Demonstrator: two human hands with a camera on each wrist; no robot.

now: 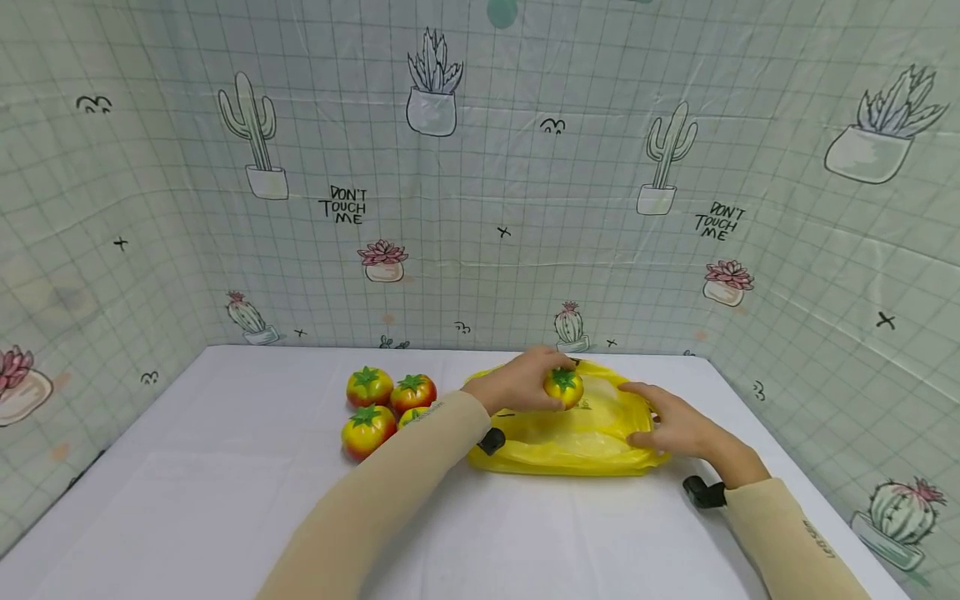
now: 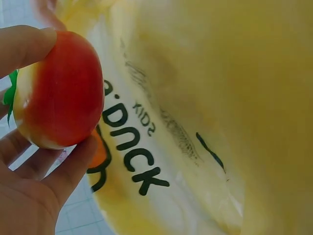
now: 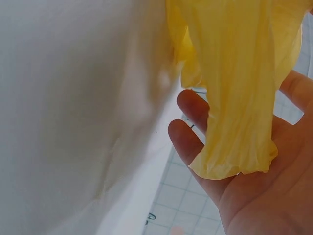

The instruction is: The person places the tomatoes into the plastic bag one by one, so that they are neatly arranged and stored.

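In the head view my left hand (image 1: pixel 522 382) holds a glossy yellow-and-red toy tomato (image 1: pixel 564 387) over the yellow plastic bag (image 1: pixel 536 461). The left wrist view shows the thumb and fingers around the red side of the tomato (image 2: pixel 73 93), its green leaf at the left. My right hand (image 1: pixel 681 423) grips the right rim of the bag, its thumb and a finger at the mouth. In the right wrist view a gathered strip of the bag (image 3: pixel 239 98) lies across the palm and hides part of the fingers.
Several more toy tomatoes (image 1: pixel 368 431) stand grouped left of the bag, one partly behind my left sleeve (image 1: pixel 405 475). All lie on a white-covered table (image 1: pixel 187 475). A patterned cloth wall (image 1: pixel 465 192) encloses the back and sides.
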